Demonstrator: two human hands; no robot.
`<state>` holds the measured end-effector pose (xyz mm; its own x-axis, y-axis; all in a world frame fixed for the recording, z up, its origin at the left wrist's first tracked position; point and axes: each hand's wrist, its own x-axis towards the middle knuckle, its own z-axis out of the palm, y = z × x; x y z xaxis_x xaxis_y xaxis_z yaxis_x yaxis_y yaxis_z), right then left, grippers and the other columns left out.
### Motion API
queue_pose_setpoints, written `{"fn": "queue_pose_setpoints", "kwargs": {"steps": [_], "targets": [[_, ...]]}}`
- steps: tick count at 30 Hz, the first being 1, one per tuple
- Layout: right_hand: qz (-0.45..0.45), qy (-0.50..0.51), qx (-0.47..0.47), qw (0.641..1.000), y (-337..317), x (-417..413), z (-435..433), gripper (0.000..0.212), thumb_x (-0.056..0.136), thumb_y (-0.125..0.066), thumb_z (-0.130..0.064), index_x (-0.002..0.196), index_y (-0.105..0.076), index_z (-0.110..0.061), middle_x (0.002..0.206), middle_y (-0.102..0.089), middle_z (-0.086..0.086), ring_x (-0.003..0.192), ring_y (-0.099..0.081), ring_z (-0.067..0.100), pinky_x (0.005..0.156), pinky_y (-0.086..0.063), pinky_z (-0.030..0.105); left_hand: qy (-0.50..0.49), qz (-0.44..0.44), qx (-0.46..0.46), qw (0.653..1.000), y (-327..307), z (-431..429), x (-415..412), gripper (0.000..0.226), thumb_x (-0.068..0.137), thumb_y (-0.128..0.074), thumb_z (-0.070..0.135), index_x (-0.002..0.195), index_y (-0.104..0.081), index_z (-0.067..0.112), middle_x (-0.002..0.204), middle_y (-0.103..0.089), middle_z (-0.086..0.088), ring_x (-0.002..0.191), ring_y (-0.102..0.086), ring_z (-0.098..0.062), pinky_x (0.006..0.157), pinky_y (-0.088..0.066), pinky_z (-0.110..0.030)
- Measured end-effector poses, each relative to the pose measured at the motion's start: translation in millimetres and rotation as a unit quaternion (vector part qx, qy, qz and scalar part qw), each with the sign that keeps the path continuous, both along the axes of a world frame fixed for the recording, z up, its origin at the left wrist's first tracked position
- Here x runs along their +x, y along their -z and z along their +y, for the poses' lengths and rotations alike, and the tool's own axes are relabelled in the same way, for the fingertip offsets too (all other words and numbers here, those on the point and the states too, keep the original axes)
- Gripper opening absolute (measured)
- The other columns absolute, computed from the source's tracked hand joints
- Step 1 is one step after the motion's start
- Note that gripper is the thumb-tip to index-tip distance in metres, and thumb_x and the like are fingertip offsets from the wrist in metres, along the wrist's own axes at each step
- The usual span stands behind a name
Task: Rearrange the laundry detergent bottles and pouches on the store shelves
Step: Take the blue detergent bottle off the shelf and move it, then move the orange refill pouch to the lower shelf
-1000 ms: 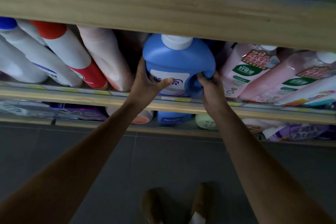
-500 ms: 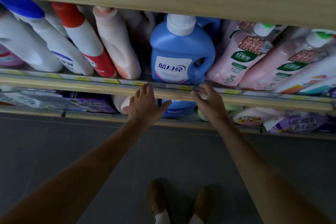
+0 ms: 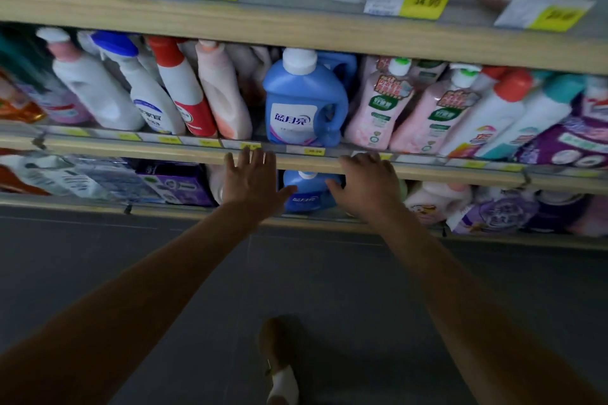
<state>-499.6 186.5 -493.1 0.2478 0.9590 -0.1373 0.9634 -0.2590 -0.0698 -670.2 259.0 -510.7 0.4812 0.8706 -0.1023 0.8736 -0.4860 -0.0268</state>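
Both hands are empty and spread open in front of the shelves. The left hand [image 3: 251, 182] has its fingers stretched out, with the fingertips at the wooden front edge of the middle shelf [image 3: 427, 171]. The right hand [image 3: 370, 186] is also open, its fingers lying over the same edge. Neither hand holds a bottle.

The blue bottle [image 3: 304, 102] stands upright on the middle shelf, just above and between the two hands, with its label to the front and its handle on the right. It is close to the front edge. On its left a peach bottle [image 3: 223, 92] leans, and on its right the pink bottles [image 3: 381, 102] lean as well; whether they touch the blue one I cannot tell. A smaller blue bottle [image 3: 306, 196] stands on the lower shelf, between the two hands and partly hidden by them.

The main risk, I think, is in this tight, leaning row. If a hand pushes or pulls one bottle, the neighbours that rest on it can slide and tip like dominoes, and one near the edge can fall to the floor [image 3: 296, 273]. The person's foot [image 3: 279, 362] is directly below, so a heavy bottle may hit it, and a cap may crack and leak. The hands can also knock the price tags [image 3: 314, 151] on the edge. The light is dim and the picture is a little blurred, so gaps between bottles are hard to judge.
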Motion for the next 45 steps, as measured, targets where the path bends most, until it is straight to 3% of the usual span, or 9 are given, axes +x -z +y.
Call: {"fn": "queue_pose_setpoints", "kwargs": {"steps": [6, 10, 15, 23, 27, 36, 40, 45], "targets": [[-0.004, -0.024, 0.045, 0.999, -116, -3, -31, 0.047, 0.090, -0.047, -0.045, 0.121, -0.051, -0.011, 0.122, -0.056, 0.014, 0.121, -0.044, 0.033, 0.095, -0.038, 0.044, 0.049, -0.018, 0.077, 0.996, -123, -18, 1, 0.067, 0.081, -0.051, 0.064, 0.123, -0.047, 0.012, 0.127, -0.053, -0.011, 0.121, -0.046, -0.030, 0.099, -0.035, -0.046], [-0.010, -0.038, 0.072, 0.997, -209, -5, -41, 0.050, 0.092, -0.046, -0.043, 0.132, -0.044, -0.014, 0.132, -0.051, 0.013, 0.127, -0.040, 0.032, 0.101, -0.037, 0.045, 0.064, -0.010, 0.111, 0.992, -224, -20, -12, 0.070, 0.081, -0.051, 0.064, 0.130, -0.045, 0.014, 0.136, -0.050, -0.010, 0.127, -0.043, -0.030, 0.103, -0.032, -0.046], [-0.012, -0.067, 0.081, 0.994, -317, -18, -59, 0.053, 0.091, -0.048, -0.045, 0.134, -0.044, -0.015, 0.134, -0.051, 0.012, 0.125, -0.043, 0.033, 0.098, -0.039, 0.042, 0.039, -0.020, 0.108, 0.993, -343, -39, -37, 0.076, 0.081, -0.048, 0.067, 0.136, -0.040, 0.015, 0.138, -0.048, -0.011, 0.126, -0.045, -0.031, 0.099, -0.039, -0.042], [-0.054, -0.100, 0.169, 0.979, -451, -50, -67, 0.051, 0.090, -0.048, -0.047, 0.132, -0.049, -0.018, 0.132, -0.055, 0.014, 0.124, -0.048, 0.034, 0.094, -0.041, 0.041, 0.024, -0.012, 0.197, 0.980, -482, -69, -84, 0.064, 0.083, -0.050, 0.064, 0.128, -0.051, 0.018, 0.123, -0.063, -0.012, 0.112, -0.059, -0.033, 0.091, -0.047, -0.040], [-0.071, -0.129, 0.204, 0.968, -491, -71, -60, 0.047, 0.090, -0.048, -0.047, 0.125, -0.052, -0.016, 0.123, -0.060, 0.013, 0.114, -0.054, 0.033, 0.078, -0.039, 0.035, 0.022, -0.008, 0.236, 0.971, -522, -72, -100, 0.059, 0.083, -0.050, 0.064, 0.119, -0.055, 0.017, 0.120, -0.063, -0.011, 0.113, -0.059, -0.032, 0.089, -0.045, -0.037], [-0.104, -0.168, 0.267, 0.943, -547, -117, -18, 0.045, 0.090, -0.047, -0.047, 0.123, -0.053, -0.017, 0.123, -0.061, 0.009, 0.115, -0.055, 0.031, 0.082, -0.040, 0.036, 0.002, -0.024, 0.294, 0.956, -564, -42, -136, 0.062, 0.083, -0.050, 0.061, 0.126, -0.050, 0.016, 0.124, -0.059, -0.010, 0.117, -0.055, -0.030, 0.093, -0.041, -0.041], [-0.115, -0.171, 0.288, 0.935, -566, -145, 25, 0.042, 0.088, -0.047, -0.045, 0.120, -0.054, -0.018, 0.118, -0.063, 0.009, 0.110, -0.058, 0.032, 0.073, -0.036, 0.035, -0.012, -0.045, 0.316, 0.948, -581, -3, -166, 0.060, 0.085, -0.051, 0.058, 0.125, -0.050, 0.013, 0.124, -0.060, -0.011, 0.116, -0.055, -0.031, 0.092, -0.043, -0.040], [-0.122, -0.179, 0.331, 0.918, -583, -187, 95, 0.041, 0.089, -0.047, -0.043, 0.121, -0.053, -0.017, 0.121, -0.062, 0.012, 0.112, -0.057, 0.032, 0.078, -0.039, 0.036, -0.025, -0.011, 0.376, 0.926, -601, 68, -209, 0.062, 0.085, -0.048, 0.060, 0.128, -0.049, 0.014, 0.126, -0.058, -0.009, 0.115, -0.056, -0.030, 0.093, -0.041, -0.039]]}}
